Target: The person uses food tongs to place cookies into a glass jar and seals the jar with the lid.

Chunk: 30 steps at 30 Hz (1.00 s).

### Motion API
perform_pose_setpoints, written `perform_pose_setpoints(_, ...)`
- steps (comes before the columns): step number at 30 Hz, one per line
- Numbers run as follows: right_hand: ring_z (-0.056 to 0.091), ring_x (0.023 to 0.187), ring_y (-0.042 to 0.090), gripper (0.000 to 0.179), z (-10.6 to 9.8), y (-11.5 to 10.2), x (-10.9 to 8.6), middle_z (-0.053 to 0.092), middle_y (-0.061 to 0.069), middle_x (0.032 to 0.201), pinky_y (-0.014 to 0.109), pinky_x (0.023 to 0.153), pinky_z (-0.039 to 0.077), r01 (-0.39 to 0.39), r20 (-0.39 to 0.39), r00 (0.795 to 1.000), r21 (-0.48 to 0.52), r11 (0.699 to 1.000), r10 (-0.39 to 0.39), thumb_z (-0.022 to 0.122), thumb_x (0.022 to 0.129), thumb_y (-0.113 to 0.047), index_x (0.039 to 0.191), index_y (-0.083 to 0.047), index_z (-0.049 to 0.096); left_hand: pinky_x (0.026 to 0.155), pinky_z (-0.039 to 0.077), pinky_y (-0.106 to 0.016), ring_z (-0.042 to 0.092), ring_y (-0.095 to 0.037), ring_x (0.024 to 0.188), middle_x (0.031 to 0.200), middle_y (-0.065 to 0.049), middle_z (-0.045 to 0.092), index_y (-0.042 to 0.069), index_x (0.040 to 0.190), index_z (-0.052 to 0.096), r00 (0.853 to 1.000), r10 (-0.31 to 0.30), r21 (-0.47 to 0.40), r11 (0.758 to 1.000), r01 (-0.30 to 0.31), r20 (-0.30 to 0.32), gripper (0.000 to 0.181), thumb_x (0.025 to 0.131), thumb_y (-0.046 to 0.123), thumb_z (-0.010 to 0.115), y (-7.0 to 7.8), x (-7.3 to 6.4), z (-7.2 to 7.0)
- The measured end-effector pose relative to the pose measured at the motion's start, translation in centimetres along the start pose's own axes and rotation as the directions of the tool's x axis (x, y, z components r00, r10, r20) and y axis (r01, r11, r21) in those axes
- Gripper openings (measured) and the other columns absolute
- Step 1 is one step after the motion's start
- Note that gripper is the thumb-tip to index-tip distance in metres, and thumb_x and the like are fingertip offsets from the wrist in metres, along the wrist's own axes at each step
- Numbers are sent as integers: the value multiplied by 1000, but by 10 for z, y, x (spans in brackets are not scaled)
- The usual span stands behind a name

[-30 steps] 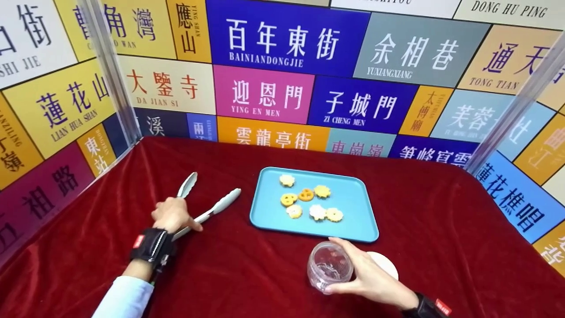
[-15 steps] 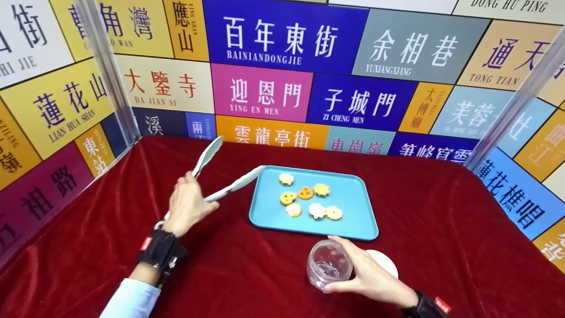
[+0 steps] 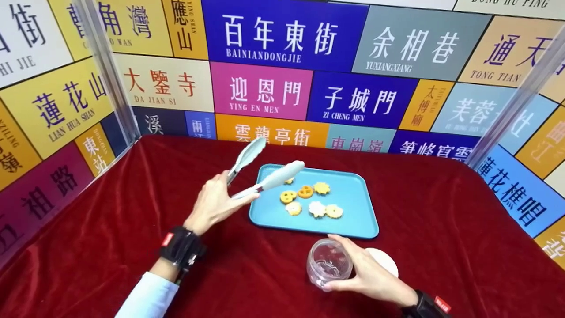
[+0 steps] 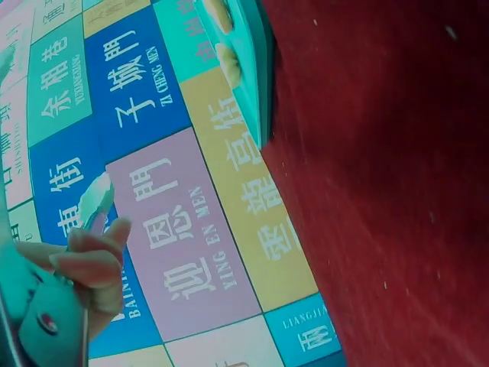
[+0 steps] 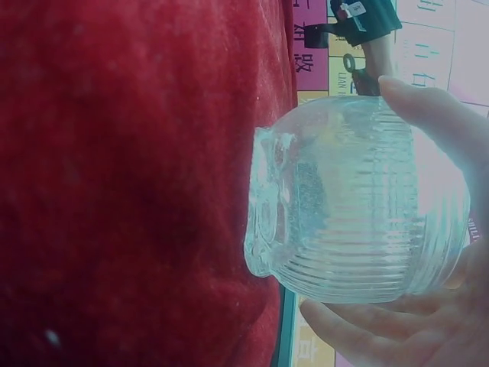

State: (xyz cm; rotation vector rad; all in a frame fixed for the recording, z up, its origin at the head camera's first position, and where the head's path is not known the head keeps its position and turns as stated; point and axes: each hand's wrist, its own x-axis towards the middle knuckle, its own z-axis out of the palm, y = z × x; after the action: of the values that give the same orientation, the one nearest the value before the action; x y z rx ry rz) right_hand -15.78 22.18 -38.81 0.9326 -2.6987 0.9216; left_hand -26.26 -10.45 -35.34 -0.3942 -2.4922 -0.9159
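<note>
Left grip [image 3: 214,203]: fingers and thumb closed round tongs [image 3: 279,176], tong arms apart, one crossing the tray's [image 3: 353,198] far left part in head view
Right grip [image 3: 371,278]: clamped round clear jar [image 3: 326,269], upright on red-covered bench [image 3: 247,274], near side of tray
Biscuits [image 3: 322,188]: on tray, none in tongs
Step in hand: probably lining up tongs, jar steadied
Next move: calls for tong tips either side of one biscuit, gentle squeeze
Wall panels [image 3: 282,48]: "BAINIANDONGJIE", "YING EN MEN", "ZI CHENG MEN", "YUXIANGXIANG"
Red wristband tag [image 3: 167,239]: print illegible

The right hand [image 5: 454,310] has a clear ribbed jar [image 5: 344,210] firmly gripped, red cloth [image 5: 137,183] alongside, lettered panels [image 5: 432,46] behind!
</note>
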Motion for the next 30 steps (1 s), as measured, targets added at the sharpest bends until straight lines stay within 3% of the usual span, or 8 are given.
perform_pose_setpoints(4,51,104,16,84,1,0,0,49,-1,121,32,87,41,7,0,1000,7,1000,-7,72,67,-47,129,-1,38,55,42,-32,51,-20,64,72,-6,55,3,94,58,996,10,-1,1000,-10,87,70,56,60,73,2,1,3)
perform_pose_setpoints(9,50,104,16,83,0,-1,0,49,-2,121,31,88,41,-2,5,1000,21,1000,2,72,67,-47,129,-3,37,52,37,-31,48,-20,59,64,-4,54,4,88,62,985,44,69,996,-56,167,59,53,47,81,3,3,5)
perform_pose_setpoints(13,50,104,16,82,-1,0,0,49,-2,121,31,88,41,-8,9,1000,33,999,7,71,68,-48,130,-5,37,53,40,-35,51,-22,58,61,-4,55,7,77,63,983,34,110,992,-54,178,46,52,39,83,1,5,13)
perform_pose_setpoints(19,50,104,16,82,1,0,0,49,-2,121,31,87,41,0,-1,1000,22,1000,0,71,68,-47,130,-8,37,53,43,-39,54,-25,59,56,-3,56,10,64,63,980,-76,181,983,42,182,33,56,37,81,-6,7,27)
perform_pose_setpoints(30,50,103,15,82,1,0,-1,49,-3,120,32,86,41,0,-4,1000,8,1000,0,71,68,-48,130,-7,37,52,41,-38,54,-25,59,52,-2,52,10,59,62,967,-137,200,975,94,215,34,58,39,80,-7,15,43)
